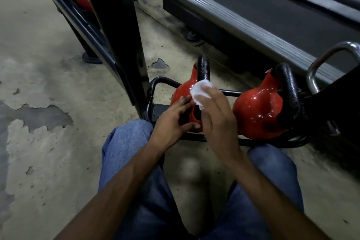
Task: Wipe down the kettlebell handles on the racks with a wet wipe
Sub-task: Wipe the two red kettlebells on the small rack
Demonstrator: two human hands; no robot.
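1. The person crouches on the worn concrete floor (48, 84), knees in blue jeans (126, 142), facing the lowest tier of a black rack (161, 81).
2. Two red kettlebells sit side by side on that tier; the nearer kettlebell (183, 89) is under both hands, and the second kettlebell (257, 111) is just to its right.
3. The right hand (216, 117) has its fingers curled over a bunched white wet wipe (198, 91), pressing it against the base of the black handle (203, 68).
4. The left hand (173, 121) rests on the red body, fingers nearly straight and holding nothing.
5. A treadmill (253, 6) stands behind the rack.
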